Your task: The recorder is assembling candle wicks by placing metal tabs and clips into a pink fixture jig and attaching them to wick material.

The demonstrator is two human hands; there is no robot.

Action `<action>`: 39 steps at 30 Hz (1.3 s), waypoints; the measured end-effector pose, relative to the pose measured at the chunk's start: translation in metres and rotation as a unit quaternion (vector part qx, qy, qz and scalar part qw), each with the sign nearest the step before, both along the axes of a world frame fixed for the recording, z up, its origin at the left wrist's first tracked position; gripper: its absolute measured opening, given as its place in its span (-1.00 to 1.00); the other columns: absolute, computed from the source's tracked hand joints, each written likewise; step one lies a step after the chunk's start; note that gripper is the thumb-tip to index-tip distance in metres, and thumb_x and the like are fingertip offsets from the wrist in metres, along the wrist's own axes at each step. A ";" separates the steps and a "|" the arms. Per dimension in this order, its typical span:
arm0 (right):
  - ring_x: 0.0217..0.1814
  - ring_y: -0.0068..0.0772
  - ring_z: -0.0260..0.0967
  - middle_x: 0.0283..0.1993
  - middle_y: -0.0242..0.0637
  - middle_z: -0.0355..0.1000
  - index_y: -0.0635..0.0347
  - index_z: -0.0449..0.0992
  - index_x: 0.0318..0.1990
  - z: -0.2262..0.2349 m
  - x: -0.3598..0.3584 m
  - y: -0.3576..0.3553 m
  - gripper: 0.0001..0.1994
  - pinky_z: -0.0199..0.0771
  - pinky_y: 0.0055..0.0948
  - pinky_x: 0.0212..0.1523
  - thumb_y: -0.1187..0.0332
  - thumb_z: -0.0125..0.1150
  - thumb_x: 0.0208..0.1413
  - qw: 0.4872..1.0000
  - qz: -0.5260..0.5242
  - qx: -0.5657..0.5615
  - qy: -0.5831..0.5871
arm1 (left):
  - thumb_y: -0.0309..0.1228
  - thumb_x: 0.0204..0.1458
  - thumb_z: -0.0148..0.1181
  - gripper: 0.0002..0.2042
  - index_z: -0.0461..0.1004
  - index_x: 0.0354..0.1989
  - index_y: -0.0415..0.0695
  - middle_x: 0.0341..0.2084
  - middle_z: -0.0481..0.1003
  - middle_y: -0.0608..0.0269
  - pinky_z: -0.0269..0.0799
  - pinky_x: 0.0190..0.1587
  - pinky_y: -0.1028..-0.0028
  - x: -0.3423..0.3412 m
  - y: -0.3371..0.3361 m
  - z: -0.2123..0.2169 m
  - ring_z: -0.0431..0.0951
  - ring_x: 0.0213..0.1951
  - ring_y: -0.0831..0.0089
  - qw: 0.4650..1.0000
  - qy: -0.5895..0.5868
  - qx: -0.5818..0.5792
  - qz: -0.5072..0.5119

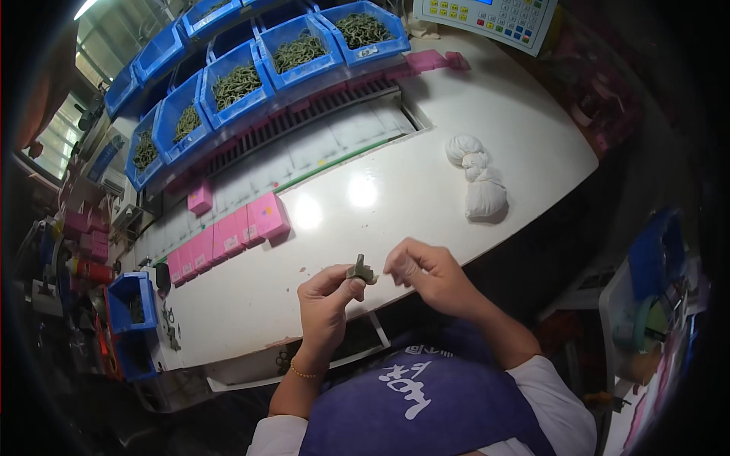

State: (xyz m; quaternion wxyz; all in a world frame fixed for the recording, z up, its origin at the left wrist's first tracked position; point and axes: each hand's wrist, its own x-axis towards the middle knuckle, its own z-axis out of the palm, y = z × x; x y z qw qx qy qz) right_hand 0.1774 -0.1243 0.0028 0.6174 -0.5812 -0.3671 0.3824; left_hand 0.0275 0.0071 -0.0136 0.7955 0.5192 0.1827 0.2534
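My left hand (327,296) pinches a small grey-green moulded piece (360,270) between thumb and fingers, above the near edge of the white table. A thin stub sticks up from this piece, and a paler bit shows at its right side. Just to the right, my right hand (426,273) hovers apart from it, its fingers curled in toward the thumb. The right fingertips are slightly blurred, so whatever they may pinch is hidden. A row of pink blocks (228,235) lies on the table to the left of my hands.
Blue bins (237,85) full of curly grey-green pieces line the far side. Before them runs a dark slatted strip (304,115). A tied white cloth bundle (485,194) lies at right. A keypad machine (487,19) stands far right; another blue bin (131,302) sits at left.
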 end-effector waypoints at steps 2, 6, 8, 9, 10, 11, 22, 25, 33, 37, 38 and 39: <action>-0.40 -0.69 0.23 -0.45 -0.45 0.36 0.29 0.47 -0.18 0.003 -0.005 -0.002 -0.69 0.27 -0.58 -0.36 0.17 0.05 0.39 1.000 0.023 -0.010 0.000 | -0.59 0.06 0.32 -0.87 0.61 -0.22 -0.31 -0.33 0.60 0.16 0.45 -0.22 0.53 -0.001 0.000 0.000 0.54 -0.29 0.51 0.999 0.000 0.032 0.013; -0.46 -0.73 0.07 -0.52 -0.50 0.24 0.27 0.44 -0.22 0.009 -0.009 -0.001 -0.69 0.13 -0.58 -0.43 0.16 0.02 0.40 0.999 0.040 -0.008 -0.007 | -0.67 0.00 0.33 -0.85 0.62 -0.23 -0.32 -0.29 0.59 0.16 0.48 -0.15 0.52 0.001 -0.006 0.000 0.56 -0.24 0.49 0.995 -0.018 0.091 0.027; -0.44 -0.73 0.09 -0.50 -0.49 0.25 0.26 0.43 -0.22 0.009 -0.009 -0.001 -0.70 0.16 -0.58 -0.41 0.18 0.00 0.41 0.999 0.042 -0.010 -0.013 | -0.71 -0.03 0.33 -0.81 0.62 -0.21 -0.32 -0.27 0.58 0.14 0.49 -0.09 0.50 0.001 -0.007 -0.002 0.57 -0.21 0.46 0.995 -0.025 0.095 0.027; -0.43 -0.72 0.10 -0.48 -0.48 0.27 0.25 0.42 -0.20 0.008 -0.009 -0.002 -0.72 0.18 -0.58 -0.38 0.19 -0.01 0.41 0.999 0.046 0.005 -0.012 | -0.71 -0.03 0.33 -0.81 0.62 -0.21 -0.32 -0.27 0.58 0.14 0.49 -0.09 0.50 0.001 -0.008 -0.001 0.57 -0.21 0.46 0.995 -0.025 0.095 0.027; -0.41 -0.72 0.11 -0.45 -0.47 0.28 0.24 0.40 -0.19 0.007 -0.008 -0.002 -0.74 0.21 -0.58 -0.34 0.21 -0.03 0.42 0.999 0.049 0.020 -0.010 | -0.66 0.01 0.32 -0.84 0.62 -0.20 -0.32 -0.26 0.58 0.12 0.49 -0.11 0.50 0.000 -0.007 -0.001 0.56 -0.22 0.45 0.995 -0.019 0.098 0.020; -0.41 -0.72 0.11 -0.45 -0.47 0.28 0.24 0.40 -0.19 0.007 -0.008 -0.002 -0.74 0.21 -0.58 -0.34 0.21 -0.03 0.42 0.999 0.049 0.020 -0.009 | -0.60 0.05 0.31 -0.85 0.62 -0.20 -0.33 -0.26 0.58 0.11 0.49 -0.12 0.50 -0.001 -0.007 0.000 0.56 -0.23 0.45 0.995 -0.013 0.101 0.014; -0.35 -0.70 0.23 -0.39 -0.47 0.30 0.24 0.37 -0.18 -0.001 -0.008 0.002 -0.79 0.35 -0.58 -0.25 0.26 -0.01 0.42 1.000 0.021 -0.013 0.000 | -0.27 0.27 0.15 -0.72 0.55 -0.14 -0.28 -0.32 0.56 0.08 0.40 -0.32 0.49 -0.005 -0.011 0.004 0.48 -0.43 0.47 0.996 -0.033 -0.080 0.003; -0.24 -0.61 0.40 -0.29 -0.37 0.46 0.30 0.48 -0.12 -0.005 -0.011 0.004 -0.81 0.43 -0.53 -0.14 0.33 0.08 0.36 0.996 -0.040 0.015 -0.084 | -0.26 0.29 0.10 -0.76 0.49 -0.17 -0.22 -0.37 0.55 0.09 0.38 -0.32 0.50 -0.006 -0.010 0.006 0.46 -0.45 0.50 0.988 -0.034 -0.153 0.001; -0.16 -0.47 0.51 -0.18 -0.23 0.56 0.26 0.60 -0.05 0.001 -0.013 0.010 -0.79 0.47 -0.49 -0.08 0.40 0.25 0.22 0.991 -0.043 0.083 -0.097 | -0.23 0.36 -0.02 -0.80 0.39 -0.17 -0.10 -0.44 0.51 0.20 0.31 -0.35 0.58 -0.008 -0.008 0.010 0.38 -0.51 0.59 0.941 -0.096 -0.315 -0.075; -0.14 -0.47 0.54 -0.20 -0.22 0.59 0.29 0.62 -0.06 0.005 -0.012 0.012 -0.80 0.50 -0.50 -0.08 0.49 0.28 0.17 0.987 -0.054 0.092 -0.121 | -0.23 0.38 -0.06 -0.79 0.39 -0.16 -0.10 -0.45 0.51 0.22 0.31 -0.37 0.58 -0.010 -0.008 0.013 0.39 -0.51 0.59 0.921 -0.095 -0.369 -0.079; -0.14 -0.47 0.54 -0.20 -0.22 0.59 0.29 0.62 -0.06 0.006 -0.013 0.012 -0.80 0.50 -0.50 -0.08 0.49 0.28 0.17 0.987 -0.054 0.091 -0.121 | -0.23 0.38 -0.07 -0.78 0.40 -0.16 -0.09 -0.44 0.51 0.22 0.31 -0.37 0.58 -0.010 -0.009 0.013 0.39 -0.51 0.59 0.917 -0.093 -0.381 -0.080; -0.16 -0.46 0.54 -0.21 -0.22 0.59 0.29 0.62 -0.07 0.007 -0.013 0.013 -0.80 0.51 -0.49 -0.10 0.50 0.31 0.14 0.984 -0.063 0.100 -0.134 | -0.23 0.38 -0.07 -0.78 0.40 -0.16 -0.09 -0.44 0.51 0.22 0.31 -0.37 0.58 -0.010 -0.009 0.013 0.39 -0.51 0.59 0.916 -0.093 -0.381 -0.080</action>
